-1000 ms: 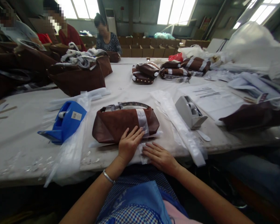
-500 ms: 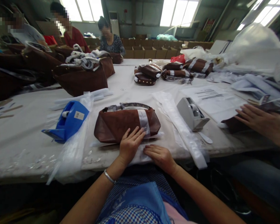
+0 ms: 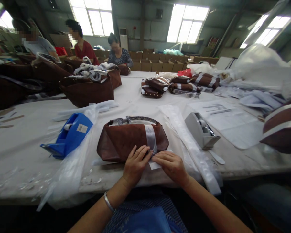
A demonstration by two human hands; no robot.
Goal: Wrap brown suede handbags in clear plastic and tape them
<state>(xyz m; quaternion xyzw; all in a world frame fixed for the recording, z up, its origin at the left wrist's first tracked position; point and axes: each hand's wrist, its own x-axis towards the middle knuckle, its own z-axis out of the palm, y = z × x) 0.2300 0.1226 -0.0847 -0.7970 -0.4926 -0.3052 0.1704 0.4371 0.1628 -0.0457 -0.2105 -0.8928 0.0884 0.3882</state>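
A brown handbag [image 3: 126,142] lies near the front edge of the table, its handle at the back. Around its right part runs a translucent plastic strip [image 3: 150,137]. My left hand [image 3: 135,165] rests its outstretched fingers on the bag's lower front, fingertips at the strip's lower end. My right hand [image 3: 174,166] has its fingers drawn together at that same end, seemingly pinching it; the thumb is hidden. Between the hands, a piece of white paper [image 3: 155,165] pokes out below the bag.
A blue tape dispenser [image 3: 74,132] stands left of the bag, a grey tape dispenser [image 3: 200,129] right. Long plastic strips [image 3: 184,139] lie beside both. Wrapped bags [image 3: 155,86] and a large brown bag [image 3: 89,90] sit farther back. Several co-workers surround the table; one handles a wrapped bag [image 3: 285,126] at right.
My left fingers have slid down toward the strip's lower end. My right hand has come up beside them, its fingers closing in. The co-worker's bag at right is now raised and turned.
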